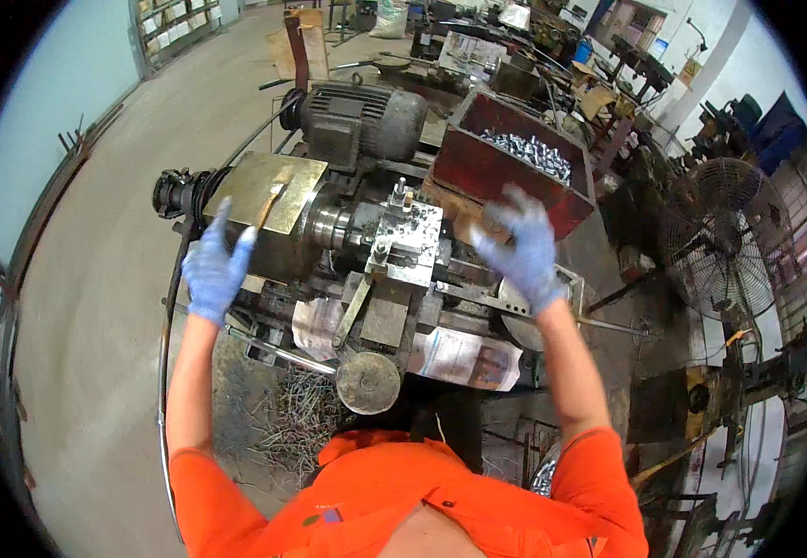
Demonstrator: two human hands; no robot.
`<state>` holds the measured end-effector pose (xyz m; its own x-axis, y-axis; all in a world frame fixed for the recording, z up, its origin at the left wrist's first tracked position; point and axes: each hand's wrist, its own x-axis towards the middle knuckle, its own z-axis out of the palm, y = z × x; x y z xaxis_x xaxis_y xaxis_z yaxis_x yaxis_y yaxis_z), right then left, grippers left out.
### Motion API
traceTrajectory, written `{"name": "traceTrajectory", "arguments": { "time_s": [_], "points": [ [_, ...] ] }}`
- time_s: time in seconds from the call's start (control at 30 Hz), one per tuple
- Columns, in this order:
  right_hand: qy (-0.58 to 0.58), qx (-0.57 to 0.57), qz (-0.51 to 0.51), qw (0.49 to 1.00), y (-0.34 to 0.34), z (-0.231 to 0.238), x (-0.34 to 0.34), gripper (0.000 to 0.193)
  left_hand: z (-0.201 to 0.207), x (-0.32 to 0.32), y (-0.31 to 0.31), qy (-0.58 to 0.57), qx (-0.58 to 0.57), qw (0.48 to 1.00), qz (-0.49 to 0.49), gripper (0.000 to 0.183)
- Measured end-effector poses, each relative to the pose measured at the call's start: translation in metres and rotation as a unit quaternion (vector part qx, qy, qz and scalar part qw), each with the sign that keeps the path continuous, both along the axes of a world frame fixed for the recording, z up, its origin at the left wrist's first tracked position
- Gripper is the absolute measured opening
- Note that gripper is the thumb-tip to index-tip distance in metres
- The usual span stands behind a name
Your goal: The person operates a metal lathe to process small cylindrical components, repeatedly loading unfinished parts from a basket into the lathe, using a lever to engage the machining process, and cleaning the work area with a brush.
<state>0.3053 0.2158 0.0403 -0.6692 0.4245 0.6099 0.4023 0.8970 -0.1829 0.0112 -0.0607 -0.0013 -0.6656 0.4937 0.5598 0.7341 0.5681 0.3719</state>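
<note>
Nearest are the person's one orange shirt (403,484), one heap of metal shavings (297,423) on the floor, and one round knob (368,383), with two printed paper sheets (466,359) lying on the machine (413,240) just beyond. Two gloved hands reach over it. The left hand (216,276) has its index finger and thumb spread wide, the thumb right by the handle of one brush (271,206); whether they touch cannot be told. The brush lies on one brass-coloured plate (236,191) at the machine's left, its long axis slanting, handle toward the person, head pointing away and slightly right. The right hand (526,249), blurred, has its fingers spread and seems to grip nothing, in front of one dark red box (482,172) holding small metal parts (534,153), too many to count. Farther off stands one motor (362,121), left of the box.
</note>
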Motion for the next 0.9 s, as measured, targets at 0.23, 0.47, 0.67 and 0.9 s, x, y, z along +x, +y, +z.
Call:
{"name": "traceTrajectory", "arguments": {
  "time_s": [0.23, 0.47, 0.67, 0.9],
  "points": [
    [-0.051, -0.189, -0.042, 0.98, -0.057, -0.105, 0.086, 0.033, -0.04, -0.013, 0.025, 0.116, -0.013, 0.99, -0.079, 0.033],
    [0.002, -0.252, -0.134, 0.958, -0.064, -0.136, 0.156, 0.026, -0.032, -0.044, -0.029, 0.112, 0.036, 0.991, 0.062, 0.026],
    [0.024, -0.258, -0.071, 0.963, -0.08, -0.134, 0.151, 0.025, -0.025, 0.004, -0.023, 0.103, 0.06, 0.992, -0.049, 0.022],
    [0.036, -0.237, -0.03, 0.97, -0.091, -0.122, 0.145, 0.022, -0.027, 0.086, 0.059, 0.074, 0.029, 0.975, -0.207, 0.018]
  ]
}}
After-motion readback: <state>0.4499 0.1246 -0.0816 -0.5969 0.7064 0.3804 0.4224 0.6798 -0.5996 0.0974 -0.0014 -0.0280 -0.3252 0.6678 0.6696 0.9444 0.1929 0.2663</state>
